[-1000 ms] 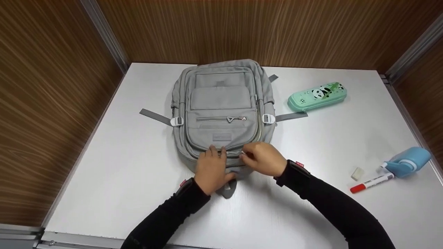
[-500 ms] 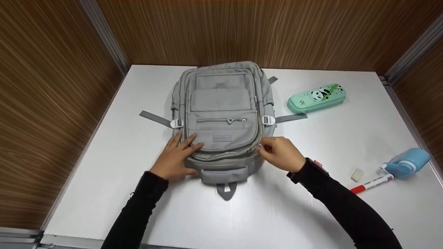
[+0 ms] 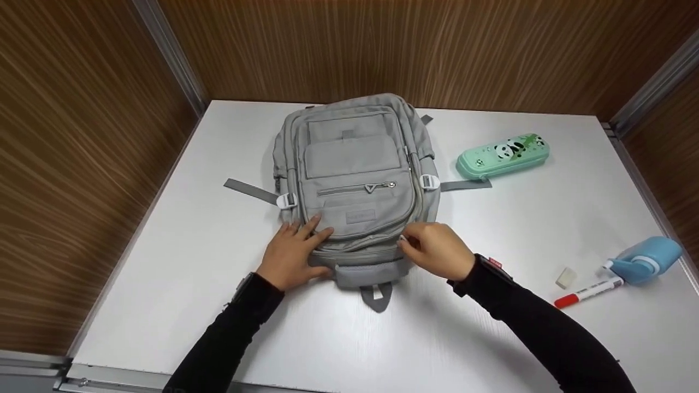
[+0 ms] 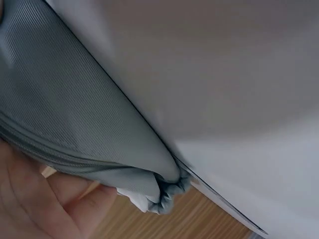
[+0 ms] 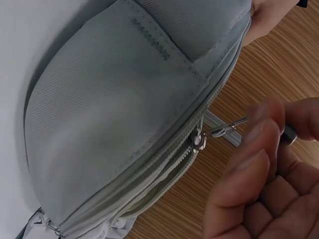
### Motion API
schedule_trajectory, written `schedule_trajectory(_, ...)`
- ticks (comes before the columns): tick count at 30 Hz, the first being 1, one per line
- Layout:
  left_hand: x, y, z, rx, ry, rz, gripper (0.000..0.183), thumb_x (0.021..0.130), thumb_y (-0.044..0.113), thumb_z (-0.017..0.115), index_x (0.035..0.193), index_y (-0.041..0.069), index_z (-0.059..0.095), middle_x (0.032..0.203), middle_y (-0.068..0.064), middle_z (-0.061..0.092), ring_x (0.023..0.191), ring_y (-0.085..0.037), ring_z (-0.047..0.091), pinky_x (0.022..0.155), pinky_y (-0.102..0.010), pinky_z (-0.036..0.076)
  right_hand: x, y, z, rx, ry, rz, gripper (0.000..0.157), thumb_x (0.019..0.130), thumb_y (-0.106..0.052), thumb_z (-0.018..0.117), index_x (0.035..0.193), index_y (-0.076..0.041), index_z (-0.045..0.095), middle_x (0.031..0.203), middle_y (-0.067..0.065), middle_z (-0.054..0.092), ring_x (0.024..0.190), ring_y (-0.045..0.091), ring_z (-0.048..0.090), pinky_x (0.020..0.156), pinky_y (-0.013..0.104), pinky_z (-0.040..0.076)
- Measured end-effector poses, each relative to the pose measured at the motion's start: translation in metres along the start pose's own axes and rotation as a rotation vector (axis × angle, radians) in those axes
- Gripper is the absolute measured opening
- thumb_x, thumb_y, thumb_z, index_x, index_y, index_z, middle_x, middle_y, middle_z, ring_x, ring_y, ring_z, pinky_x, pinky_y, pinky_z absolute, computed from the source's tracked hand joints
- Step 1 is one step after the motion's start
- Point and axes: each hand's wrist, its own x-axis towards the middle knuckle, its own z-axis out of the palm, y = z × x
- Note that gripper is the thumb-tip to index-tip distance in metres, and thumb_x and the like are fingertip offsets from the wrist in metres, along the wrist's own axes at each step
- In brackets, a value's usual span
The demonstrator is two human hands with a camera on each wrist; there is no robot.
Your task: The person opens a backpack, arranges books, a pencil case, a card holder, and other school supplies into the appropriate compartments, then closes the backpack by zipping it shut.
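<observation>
A grey backpack lies on its back on the white table, top handle toward the person. My left hand rests with spread fingers on its lower left corner in the head view. At the lower right corner my right hand pinches a zipper pull. The right wrist view shows the metal slider on the curved zipper, with the cord of the pull stretched toward the fingertips. Beside the slider the zipper edges stand apart. In the left wrist view, fingers lie along a seam of the grey fabric.
A mint pencil case with a panda print lies right of the backpack. Farther right are a white eraser, a red-capped marker and a blue bottle. Wood-grain panels wall the table at the back and sides.
My left hand has gone from the bag's near middle edge to its left corner. My right hand has shifted right with the zipper pull. The bag's near end has swung slightly right.
</observation>
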Motion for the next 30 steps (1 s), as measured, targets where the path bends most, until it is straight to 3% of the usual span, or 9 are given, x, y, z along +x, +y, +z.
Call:
schedule_trajectory(6,0.002,0.019,0.0,0.063,0.021,-0.038,0.081,0.064,0.068,0.058,0.133,0.029,0.041,0.14,-0.007,0.033,0.113,-0.041,0.042,0.098,-0.051,0.024,0.003,-0.006,0.006,-0.037,-0.001,-0.036,0.023,0.08,-0.016,0.057,0.06,-0.019,0.046,0.053,-0.013,0.034,0.048,0.005,0.036,0.044,0.023,0.029)
schedule_trajectory(17,0.009,0.052,0.003,0.081,0.021,-0.165,0.086,0.061,0.072,0.057,0.133,0.028,0.042,0.139,-0.011,0.032,0.108,-0.044,0.045,0.092,-0.054,0.031,0.005,-0.013,0.014,-0.031,-0.012,-0.041,0.022,0.08,-0.016,0.057,0.062,-0.018,0.047,0.055,-0.012,0.036,0.049,0.006,0.038,0.045,0.023,0.03)
schedule_trajectory(26,0.019,0.086,0.01,0.147,0.049,-0.215,0.091,0.06,0.076,0.052,0.134,0.024,0.04,0.136,-0.018,0.034,0.101,-0.047,0.05,0.085,-0.056,0.037,0.003,-0.023,0.025,-0.002,0.0,-0.084,0.017,0.08,-0.016,0.059,0.065,-0.019,0.051,0.058,-0.013,0.042,0.052,0.005,0.042,0.047,0.022,0.035)
schedule_trajectory(30,0.026,0.1,0.011,0.158,0.075,-0.214,0.085,0.064,0.065,0.061,0.133,0.019,0.042,0.131,-0.022,0.04,0.091,-0.047,0.054,0.068,-0.05,0.047,-0.001,-0.027,0.035,0.007,-0.006,-0.141,0.013,0.08,-0.014,0.059,0.068,-0.016,0.054,0.063,-0.011,0.048,0.057,0.007,0.048,0.052,0.025,0.04)
